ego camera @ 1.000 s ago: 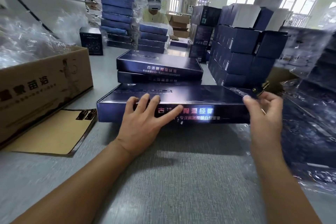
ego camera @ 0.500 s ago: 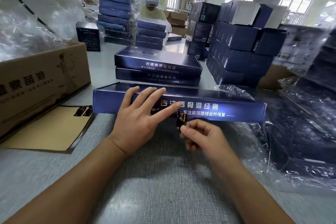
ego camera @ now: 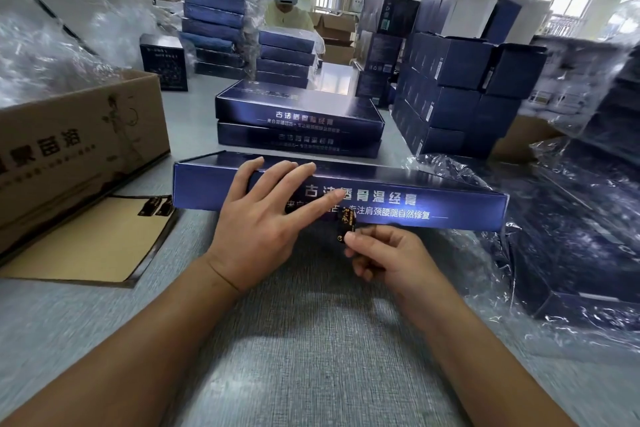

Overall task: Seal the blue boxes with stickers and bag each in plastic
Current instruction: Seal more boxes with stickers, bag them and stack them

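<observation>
box print: the left hand (ego camera: 258, 218) covers the start of the white lettering on the blue box (ego camera: 381, 198)
sticker (ego camera: 346, 224): gold mark too small to read
cardboard carton (ego camera: 76, 149): cut off at the left edge
bagged boxes (ego camera: 571, 253): blurred under plastic at right

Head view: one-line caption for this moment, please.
Left hand steadies the blue box while right hand brings a dark sticker to its front edge.

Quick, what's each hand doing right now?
Left hand: open, fingers spread, pressing flat on the blue box.
Right hand: closed, pinching a small dark sticker at the box's front edge.
</observation>
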